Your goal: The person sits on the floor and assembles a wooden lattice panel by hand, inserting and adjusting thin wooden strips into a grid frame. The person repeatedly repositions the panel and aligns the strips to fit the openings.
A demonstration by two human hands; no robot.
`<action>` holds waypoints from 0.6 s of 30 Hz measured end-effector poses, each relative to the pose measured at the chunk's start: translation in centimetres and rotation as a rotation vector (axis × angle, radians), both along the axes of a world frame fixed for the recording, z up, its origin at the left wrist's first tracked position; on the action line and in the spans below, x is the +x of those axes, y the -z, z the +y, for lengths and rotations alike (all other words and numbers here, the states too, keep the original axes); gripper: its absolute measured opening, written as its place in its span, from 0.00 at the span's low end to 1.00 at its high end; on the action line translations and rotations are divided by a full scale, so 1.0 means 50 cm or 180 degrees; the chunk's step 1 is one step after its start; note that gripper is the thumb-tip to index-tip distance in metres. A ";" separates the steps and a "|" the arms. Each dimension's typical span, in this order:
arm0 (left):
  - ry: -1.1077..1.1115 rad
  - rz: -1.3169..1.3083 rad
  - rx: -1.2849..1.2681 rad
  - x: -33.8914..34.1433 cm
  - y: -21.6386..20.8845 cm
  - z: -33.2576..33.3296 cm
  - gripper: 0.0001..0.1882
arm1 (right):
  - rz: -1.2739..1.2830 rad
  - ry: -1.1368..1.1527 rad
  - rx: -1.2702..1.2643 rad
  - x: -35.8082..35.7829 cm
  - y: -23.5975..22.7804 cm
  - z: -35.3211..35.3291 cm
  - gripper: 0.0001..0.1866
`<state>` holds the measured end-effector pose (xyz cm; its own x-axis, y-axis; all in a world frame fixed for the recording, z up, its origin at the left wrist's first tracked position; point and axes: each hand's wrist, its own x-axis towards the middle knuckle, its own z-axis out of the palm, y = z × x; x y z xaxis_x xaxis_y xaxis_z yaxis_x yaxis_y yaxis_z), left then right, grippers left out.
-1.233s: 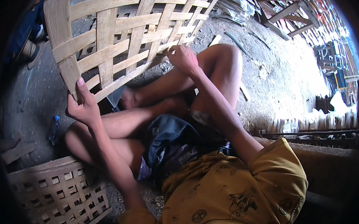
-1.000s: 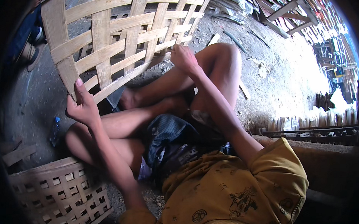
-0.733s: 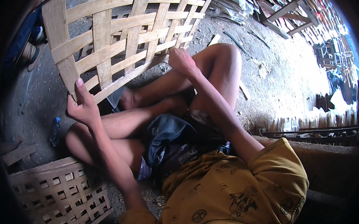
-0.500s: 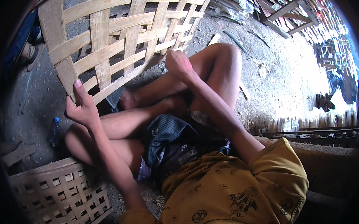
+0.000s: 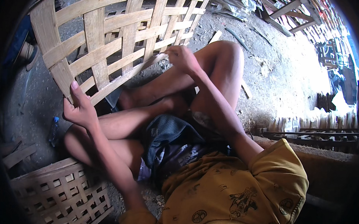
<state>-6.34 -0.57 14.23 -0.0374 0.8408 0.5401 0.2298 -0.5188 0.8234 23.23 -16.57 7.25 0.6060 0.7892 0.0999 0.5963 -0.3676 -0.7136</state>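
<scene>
A large open-weave bamboo panel (image 5: 96, 47) of pale flat strips leans up in front of me, tilted, with its top running out of view. My left hand (image 5: 82, 108) is closed round its lower left corner, thumb on the near face and fingers behind. Along the bottom edge, farther right, my right hand (image 5: 182, 59) is closed with fingertips pinched at the panel's edge strip. The fingertips are partly hidden by the hand itself. Below the panel my bare legs are crossed on the ground.
A woven bamboo basket (image 5: 63, 195) stands at lower left, near a plastic bottle (image 5: 54, 131) and wood pieces (image 5: 19, 156). Wooden frames (image 5: 288, 9) lie at upper right. A thick timber beam (image 5: 299, 149) runs beside me on the right. A person's foot (image 5: 33, 58) shows at far left.
The panel has shifted slightly left, and my left hand has moved with it. My right hand has turned at the wrist and sits a little farther right along the bottom edge.
</scene>
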 end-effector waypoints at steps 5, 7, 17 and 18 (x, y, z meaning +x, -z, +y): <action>0.0029 0.0041 0.0026 -0.005 0.012 0.008 0.25 | -0.0801 0.0359 0.0155 0.000 0.022 0.005 0.11; 0.0049 -0.0060 0.0055 -0.003 0.010 0.007 0.25 | -0.0803 0.0390 -0.0026 -0.018 0.028 0.020 0.10; -0.0060 0.0087 -0.0036 -0.004 -0.002 -0.001 0.24 | 0.0865 -0.0418 0.0539 -0.064 -0.028 0.013 0.10; -0.0017 0.0090 -0.0010 0.001 -0.001 -0.001 0.24 | 0.0516 -0.0300 0.0509 -0.054 -0.022 0.003 0.09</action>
